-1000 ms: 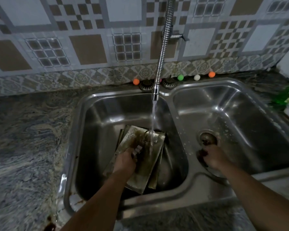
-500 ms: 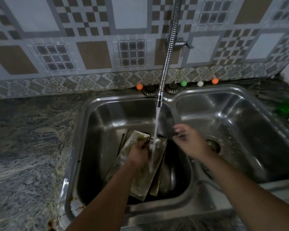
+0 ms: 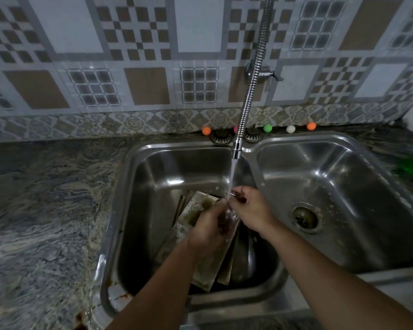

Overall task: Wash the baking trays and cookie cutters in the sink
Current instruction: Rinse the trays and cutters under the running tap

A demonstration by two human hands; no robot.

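Rinsing something small under the tap, over the stacked trays

Both forearms are reaching in from six o'clock, meeting over the left basin of the sink. The left hand is curling round a small item, probably a cookie cutter, though blur is hiding what; the right hand is pinching at it under the stream. Beneath them the baking trays are leaning stacked, long axis running from six towards eleven o'clock, still grimy. Beyond, the faucet is pouring. Next, I'd judge, comes rubbing and turning the piece.
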